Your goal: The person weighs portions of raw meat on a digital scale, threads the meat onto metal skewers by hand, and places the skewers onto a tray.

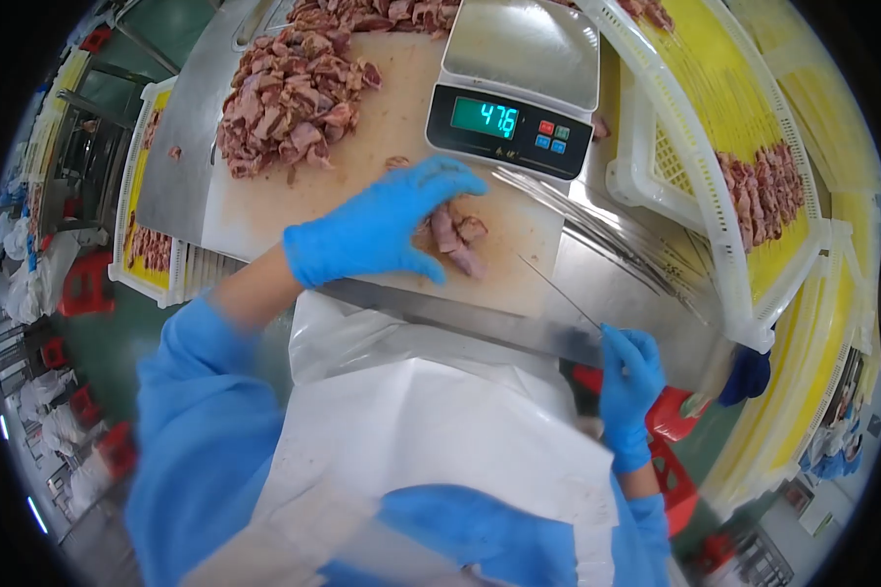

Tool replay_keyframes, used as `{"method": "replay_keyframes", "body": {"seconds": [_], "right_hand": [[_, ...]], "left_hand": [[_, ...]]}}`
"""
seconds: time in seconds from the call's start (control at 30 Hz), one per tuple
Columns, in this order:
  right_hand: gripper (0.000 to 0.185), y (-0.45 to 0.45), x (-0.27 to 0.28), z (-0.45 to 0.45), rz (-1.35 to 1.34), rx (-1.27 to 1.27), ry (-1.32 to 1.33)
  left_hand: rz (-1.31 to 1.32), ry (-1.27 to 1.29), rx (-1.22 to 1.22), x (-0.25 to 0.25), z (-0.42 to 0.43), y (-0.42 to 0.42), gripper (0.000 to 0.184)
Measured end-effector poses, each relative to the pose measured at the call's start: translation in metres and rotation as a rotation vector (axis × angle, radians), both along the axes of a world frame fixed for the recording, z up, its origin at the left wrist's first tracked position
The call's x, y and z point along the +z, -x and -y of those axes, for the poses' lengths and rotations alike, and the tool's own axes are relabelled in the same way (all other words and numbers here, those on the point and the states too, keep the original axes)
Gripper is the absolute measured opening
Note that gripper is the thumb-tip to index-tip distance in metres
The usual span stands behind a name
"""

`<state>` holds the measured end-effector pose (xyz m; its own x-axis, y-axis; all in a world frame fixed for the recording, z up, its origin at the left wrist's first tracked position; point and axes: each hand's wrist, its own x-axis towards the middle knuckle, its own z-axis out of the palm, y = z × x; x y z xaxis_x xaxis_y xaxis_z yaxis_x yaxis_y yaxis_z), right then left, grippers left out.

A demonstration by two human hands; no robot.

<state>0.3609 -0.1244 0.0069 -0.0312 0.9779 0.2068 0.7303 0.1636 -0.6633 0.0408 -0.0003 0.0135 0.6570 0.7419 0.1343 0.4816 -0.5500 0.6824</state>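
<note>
My left hand (377,230), in a blue glove, is over the white cutting board (519,230) with thumb and fingers spread apart. Between them a few pieces of raw meat (455,240) lie on the board; the glove partly hides them. Lower right, beyond the board's near edge, my gloved right hand (631,382) is closed on the end of a thin metal skewer (558,291). The skewer's tip points up and left toward those pieces, apart from them. A large heap of cut raw meat (294,98) sits at the board's far left.
A digital scale (509,127) reading 47.6 stands behind the board. Loose metal skewers (597,220) lie right of it. A white-rimmed yellow tray (690,142) with skewered meat (764,196) rises at the right. Another tray (176,264) stands at the left.
</note>
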Motion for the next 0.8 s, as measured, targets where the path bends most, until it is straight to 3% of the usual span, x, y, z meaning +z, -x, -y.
{"method": "replay_keyframes", "body": {"seconds": [0.07,0.13,0.27,0.33,0.37,0.43,0.47,0.53,0.63,0.7,0.8], "right_hand": [[0.028,0.015,0.011,0.0,0.031,0.091,0.032],[0.033,0.028,0.012,-0.001,0.065,0.189,0.057],[0.048,0.036,0.008,0.001,0.259,0.295,0.175],[0.052,0.032,0.009,0.002,0.319,0.329,0.178],[0.054,0.029,0.012,0.006,0.474,0.378,0.207],[0.056,0.022,0.014,0.015,0.634,0.443,0.241],[0.058,0.02,0.014,0.018,0.553,0.432,0.224],[0.06,0.022,0.013,0.021,0.473,0.425,0.211],[0.061,0.031,0.014,0.021,0.406,0.444,0.169],[0.064,0.035,0.011,0.019,0.569,0.433,0.207],[0.065,0.033,0.008,0.019,0.459,0.431,0.2]], "left_hand": [[0.0,0.087,0.071,-0.003,0.004,0.012,0.031],[-0.175,-0.023,-0.062,-0.013,0.0,0.02,0.034],[-0.246,0.077,-0.066,0.001,0.01,0.024,0.031],[0.078,0.526,0.088,0.014,0.023,0.027,0.021],[0.079,0.532,0.089,0.008,0.024,0.03,0.021],[-0.213,0.186,0.107,-0.005,0.031,0.037,0.019],[-0.212,0.19,0.11,-0.005,0.034,0.037,0.019],[-0.19,-0.23,0.202,0.0,0.043,0.031,0.019],[-0.391,-0.351,0.097,-0.003,0.048,0.028,0.018],[-0.419,-0.35,0.085,-0.007,0.049,0.028,0.017],[-0.416,-0.337,0.076,-0.015,0.045,0.032,0.015]]}}
